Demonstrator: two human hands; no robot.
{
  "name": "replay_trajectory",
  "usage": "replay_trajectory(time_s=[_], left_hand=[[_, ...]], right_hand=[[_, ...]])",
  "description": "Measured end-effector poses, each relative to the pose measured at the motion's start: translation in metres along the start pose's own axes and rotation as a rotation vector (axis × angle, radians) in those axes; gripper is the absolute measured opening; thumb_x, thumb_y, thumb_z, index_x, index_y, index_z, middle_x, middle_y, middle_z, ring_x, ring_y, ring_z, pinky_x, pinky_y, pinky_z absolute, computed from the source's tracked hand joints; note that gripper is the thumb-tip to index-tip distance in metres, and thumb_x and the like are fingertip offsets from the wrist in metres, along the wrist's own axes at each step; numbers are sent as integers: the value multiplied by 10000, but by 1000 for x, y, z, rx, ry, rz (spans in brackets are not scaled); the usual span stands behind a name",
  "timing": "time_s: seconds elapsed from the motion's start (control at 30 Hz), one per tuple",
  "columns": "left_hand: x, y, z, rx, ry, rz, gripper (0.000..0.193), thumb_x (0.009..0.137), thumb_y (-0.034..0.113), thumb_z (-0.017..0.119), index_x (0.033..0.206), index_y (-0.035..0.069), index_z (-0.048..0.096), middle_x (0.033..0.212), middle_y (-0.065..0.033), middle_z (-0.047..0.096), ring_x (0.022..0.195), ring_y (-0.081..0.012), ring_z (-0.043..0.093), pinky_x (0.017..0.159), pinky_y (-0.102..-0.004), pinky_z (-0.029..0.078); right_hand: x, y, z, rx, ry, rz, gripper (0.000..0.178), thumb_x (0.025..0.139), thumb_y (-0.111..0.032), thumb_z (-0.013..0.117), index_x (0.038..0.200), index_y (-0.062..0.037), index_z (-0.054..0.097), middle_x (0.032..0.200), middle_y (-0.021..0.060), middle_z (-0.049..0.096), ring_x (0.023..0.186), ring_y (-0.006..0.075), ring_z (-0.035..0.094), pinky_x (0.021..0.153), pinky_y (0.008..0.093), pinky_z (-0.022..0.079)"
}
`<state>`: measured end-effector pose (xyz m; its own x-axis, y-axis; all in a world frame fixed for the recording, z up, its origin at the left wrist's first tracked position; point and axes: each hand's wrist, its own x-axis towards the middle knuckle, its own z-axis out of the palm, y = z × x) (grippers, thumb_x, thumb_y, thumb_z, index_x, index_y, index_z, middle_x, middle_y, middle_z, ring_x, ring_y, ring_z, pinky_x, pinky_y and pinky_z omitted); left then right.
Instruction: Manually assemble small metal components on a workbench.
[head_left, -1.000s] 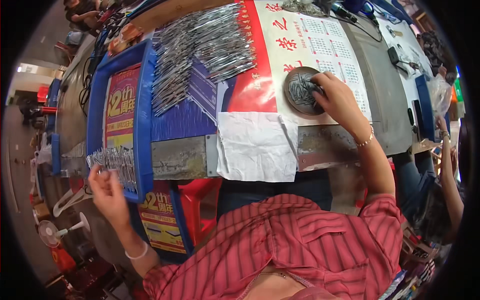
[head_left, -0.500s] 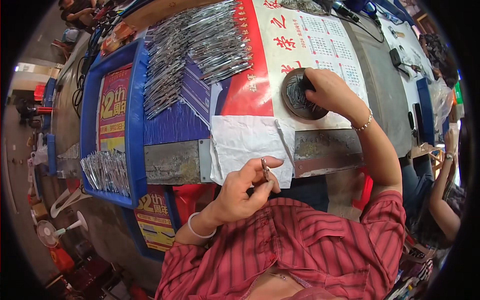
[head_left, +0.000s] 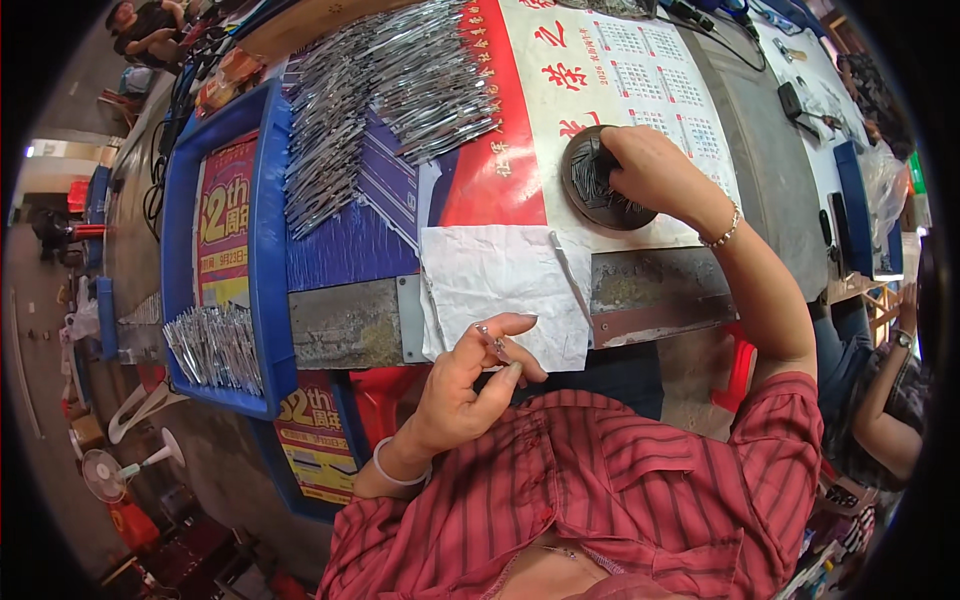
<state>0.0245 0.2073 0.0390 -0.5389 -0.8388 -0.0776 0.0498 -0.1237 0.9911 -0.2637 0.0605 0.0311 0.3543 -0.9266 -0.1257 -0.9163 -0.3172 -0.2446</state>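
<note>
1. A small metal piece (head_left: 494, 343) is pinched between thumb and fingers of the left hand (head_left: 470, 385), raised close to the chest, over the near edge of the white paper sheet (head_left: 500, 285).
2. The piece sits at the fingertips, sticking up a little; its exact shape is too small to tell.
3. The right hand (head_left: 655, 172) is laid on the round dark dish (head_left: 600, 185), fingers curled down into the thin metal pieces inside; whether any are gripped cannot be told.
4. The dish is set on a printed calendar sheet (head_left: 610, 80) on the bench (head_left: 650, 290), well apart from the left hand.
5. A big pile of shiny metal pieces (head_left: 390, 90) is spread at the far left of the bench.
6. A smaller bunch of metal pieces (head_left: 215, 345) is seen in the blue tray (head_left: 265, 250) on the left.
</note>
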Motion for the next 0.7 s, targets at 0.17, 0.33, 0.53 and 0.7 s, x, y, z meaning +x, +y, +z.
replay_trajectory(time_s=[0.17, 0.33, 0.53, 0.7], left_hand=[[3, 3, 2, -67, -56, -27, 395, 890, -27, 439, 1282, -49, 394, 892, -79, 626, 838, -118, 599, 791, -260, 472], [5, 6, 5, -124, -68, -56, 364, 923, -2, 420, 1285, -38, 393, 864, -64, 612, 808, -109, 585, 787, -253, 471], [11, 1, 3, -209, -98, -83, 278, 965, 73, 446, 1222, -30, 462, 808, -47, 584, 744, -87, 566, 711, -233, 470], [21, 4, 9, 21, -89, -31, 239, 984, 143, 454, 1087, -43, 563, 860, -59, 601, 770, -96, 573, 720, -229, 477]], right_hand=[[-7, -1, 5, 103, 79, 31, 265, 713, 17, 552, 959, 26, 453, 804, 237, 587, 824, 419, 569, 720, 476, 451], [-19, -1, 2, 150, 234, -36, 255, 725, 14, 555, 966, 48, 479, 805, 245, 590, 806, 415, 574, 708, 464, 457], [-50, -24, -13, 1151, 147, 186, 133, 833, -23, 557, 933, 59, 590, 751, 56, 603, 636, 101, 548, 558, 249, 443], [-81, -64, 2, 1682, 60, 182, 106, 880, -87, 582, 927, 7, 572, 768, 34, 589, 610, 75, 526, 542, 204, 429]])
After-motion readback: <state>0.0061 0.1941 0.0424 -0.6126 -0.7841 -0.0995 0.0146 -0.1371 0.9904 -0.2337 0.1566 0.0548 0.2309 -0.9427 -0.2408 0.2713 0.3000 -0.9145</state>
